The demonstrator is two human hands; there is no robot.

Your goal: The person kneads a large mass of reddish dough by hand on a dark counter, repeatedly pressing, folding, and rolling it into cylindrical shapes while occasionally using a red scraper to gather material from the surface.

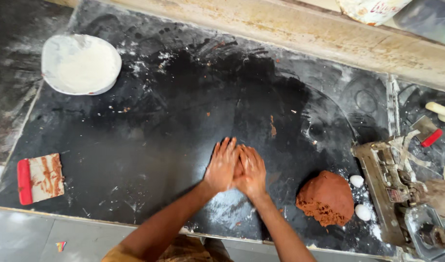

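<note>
My left hand (221, 166) and my right hand (253, 171) are pressed palm to palm over the black, flour-dusted worktop (150, 145), fingers stretched forward. A sliver of reddish-brown dough piece (238, 171) shows between the palms; most of it is hidden. A large reddish-brown dough lump (326, 198) lies on the worktop to the right of my hands, apart from them. Two small white balls (357, 181) (362, 212) sit beside the lump.
A white bowl of flour (81, 63) stands at the far left. A dough-smeared scraper with a red handle (38, 178) lies near the left front edge. At the right are a dirty metal scale (385, 179) and a second red-handled scraper (428, 133). A raised ledge runs along the back.
</note>
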